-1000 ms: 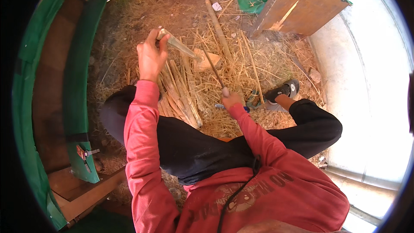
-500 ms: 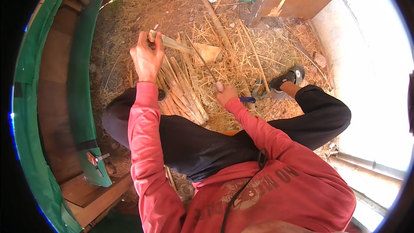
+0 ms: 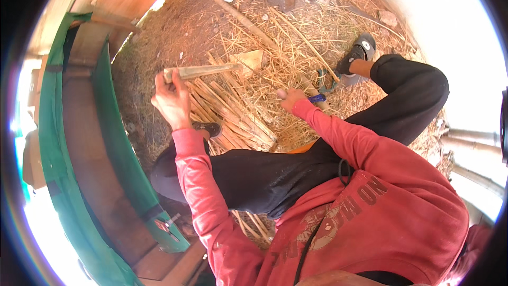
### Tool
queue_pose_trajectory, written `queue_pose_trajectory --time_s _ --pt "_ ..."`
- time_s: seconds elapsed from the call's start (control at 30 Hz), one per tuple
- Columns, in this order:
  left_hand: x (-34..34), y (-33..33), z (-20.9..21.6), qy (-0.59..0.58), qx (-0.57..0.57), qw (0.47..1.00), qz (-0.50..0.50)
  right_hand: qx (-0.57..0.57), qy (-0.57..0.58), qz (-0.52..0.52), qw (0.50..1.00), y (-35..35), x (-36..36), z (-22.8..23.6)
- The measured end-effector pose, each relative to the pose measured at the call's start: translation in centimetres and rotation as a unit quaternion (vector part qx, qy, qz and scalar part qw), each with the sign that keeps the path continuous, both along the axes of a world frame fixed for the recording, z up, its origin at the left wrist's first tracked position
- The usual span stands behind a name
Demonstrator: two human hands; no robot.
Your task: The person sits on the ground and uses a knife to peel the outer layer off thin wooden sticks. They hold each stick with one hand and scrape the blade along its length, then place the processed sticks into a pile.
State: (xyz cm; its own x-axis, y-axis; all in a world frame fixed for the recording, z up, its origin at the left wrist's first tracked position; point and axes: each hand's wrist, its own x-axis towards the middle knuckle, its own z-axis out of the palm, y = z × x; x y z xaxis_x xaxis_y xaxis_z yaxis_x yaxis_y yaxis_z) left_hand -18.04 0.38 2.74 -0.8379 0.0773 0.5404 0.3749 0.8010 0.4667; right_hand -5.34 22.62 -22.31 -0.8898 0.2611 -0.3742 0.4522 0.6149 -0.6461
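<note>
My left hand (image 3: 173,100) grips the near end of a split bamboo piece (image 3: 209,70), its thumb and fingers around it. The piece points right, its other end at a pale wooden block (image 3: 248,60) on the ground. My right hand (image 3: 292,99) is closed around the handle of a long, thin-bladed knife (image 3: 259,76). The blade slants up and left towards the block and the bamboo's right end; whether it touches them I cannot tell. Below the bamboo, a fan of split bamboo strips (image 3: 233,114) lies between my legs.
A bamboo pole (image 3: 246,21) and loose straw (image 3: 296,47) cover the ground ahead. Beside my right hand lies a blue-handled tool (image 3: 317,98). A green-edged wooden panel (image 3: 127,143) stands at left, a white wall (image 3: 439,32) at right.
My view has swung left, so the ground things sit differently in it. The bamboo in my left hand lies more level, and the knife blade has dipped to a flatter slant.
</note>
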Motion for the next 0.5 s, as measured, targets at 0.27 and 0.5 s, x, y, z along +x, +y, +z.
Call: queue_pose_trajectory --time_s 0.27,0.5 --pt "-0.6 0.4 -0.6 -0.015 0.007 0.995 -0.1 -0.135 0.034 -0.039 0.989 -2.3 -0.3 5.9" --pt "-1.3 -1.5 -1.3 -0.023 0.041 0.995 -0.09 0.078 0.038 0.138 0.987 0.2 0.0 -3.1"
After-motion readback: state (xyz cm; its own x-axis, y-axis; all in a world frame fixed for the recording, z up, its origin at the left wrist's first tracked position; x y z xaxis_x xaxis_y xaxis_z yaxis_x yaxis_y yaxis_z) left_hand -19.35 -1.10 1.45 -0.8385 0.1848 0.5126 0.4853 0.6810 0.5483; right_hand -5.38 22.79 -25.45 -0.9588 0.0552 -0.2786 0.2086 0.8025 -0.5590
